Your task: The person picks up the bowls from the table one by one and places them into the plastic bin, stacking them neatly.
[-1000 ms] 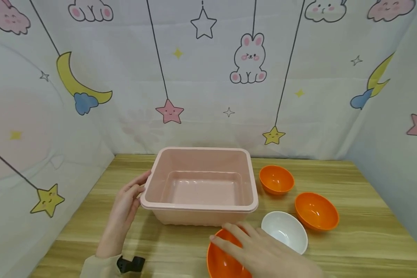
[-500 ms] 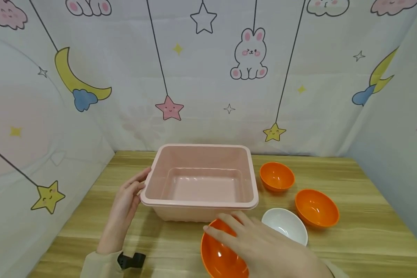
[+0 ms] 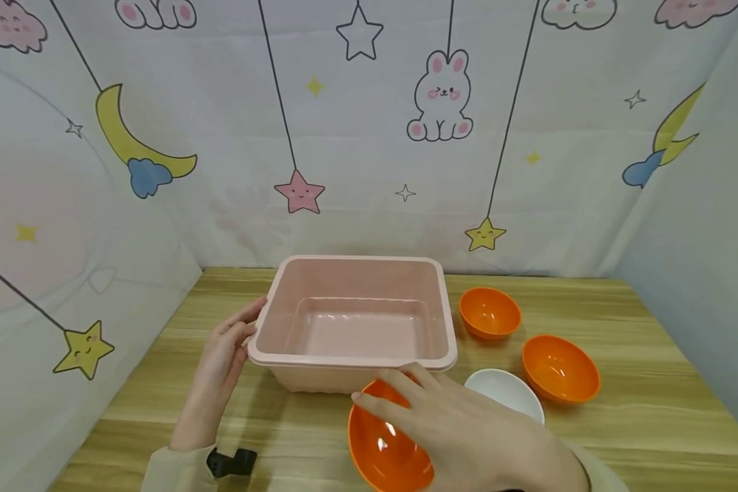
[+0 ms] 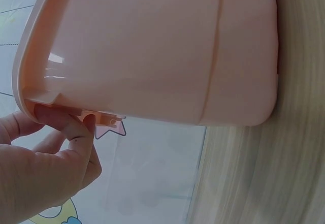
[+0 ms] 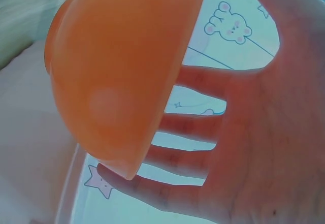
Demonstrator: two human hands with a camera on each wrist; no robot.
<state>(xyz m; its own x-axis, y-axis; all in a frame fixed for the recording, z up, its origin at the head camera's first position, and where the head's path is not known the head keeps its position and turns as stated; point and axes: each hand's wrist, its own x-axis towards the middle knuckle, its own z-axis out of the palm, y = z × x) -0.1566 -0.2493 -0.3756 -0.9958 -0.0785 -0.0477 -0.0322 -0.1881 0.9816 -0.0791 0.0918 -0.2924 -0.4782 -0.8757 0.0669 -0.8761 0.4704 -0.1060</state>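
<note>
A pale pink plastic basin (image 3: 357,361) stands on the wooden table. My left hand (image 3: 224,359) grips its left rim; in the left wrist view the curled fingers (image 4: 76,130) hook under the lip of the basin (image 4: 152,46). My right hand (image 3: 461,424) holds an orange bowl (image 3: 384,444) in front of the basin, spread over its top with the fingers reaching across the opening. In the right wrist view the bowl (image 5: 117,71) is tilted, and the fingers (image 5: 198,127) of my right hand pass behind its rim. A white bowl (image 3: 504,389) is partly hidden by this hand.
Two more orange bowls sit right of the basin: a farther bowl (image 3: 490,313) and a nearer bowl (image 3: 561,369). A printed cloth (image 3: 369,150) with stars and a rabbit hangs behind the table (image 3: 646,410). A black strap (image 3: 230,463) is on the left wrist.
My right hand has moved slightly left and away from the body with the orange bowl, closer to the basin's front wall. The left hand stays on the basin rim.
</note>
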